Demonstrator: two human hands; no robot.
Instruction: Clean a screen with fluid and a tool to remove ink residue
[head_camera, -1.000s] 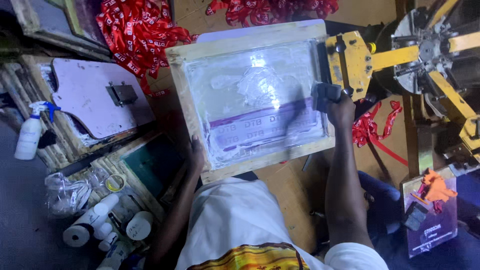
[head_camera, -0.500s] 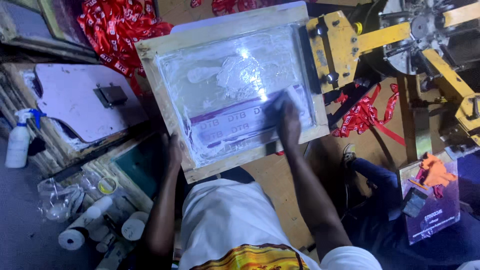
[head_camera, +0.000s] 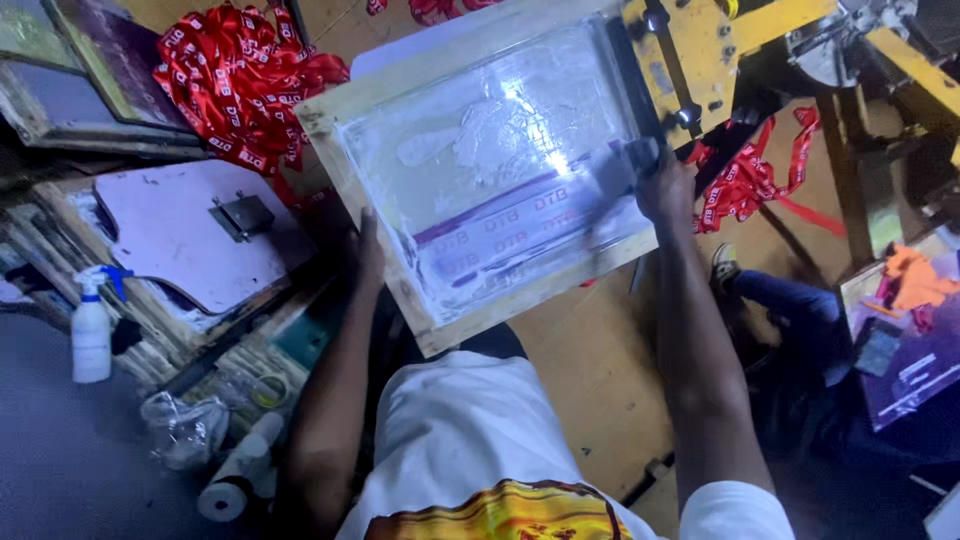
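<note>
Looking down from the head camera, I see my right hand (head_camera: 668, 190) wrapped tight around the grey squeegee (head_camera: 622, 165), fingers curled over its handle at the far right side of the printing screen (head_camera: 500, 170). The squeegee's blade rests on the mesh, just beside the yellow metal clamp (head_camera: 690, 60) that holds the frame's far edge. The screen itself is a pale wooden frame, tilted across the middle of the view, its mesh glossy with whitish ink and crossed by a purple band near the lower half. My left hand (head_camera: 368, 255) grips the frame's left wooden rail, fingers closed against the outer edge, though I cannot tell how far they wrap underneath. A heap of red lanyards (head_camera: 240, 85) lies beyond the frame's upper left corner, and more red ribbon (head_camera: 750, 180) hangs to the right of my right wrist. Left of my arm sits a rounded lilac platen board (head_camera: 180, 240) with a dark metal bracket on it. A white spray bottle (head_camera: 90, 335) with a blue trigger stands at the far left, and rolls of tape (head_camera: 235, 480) lie near my left elbow.
</note>
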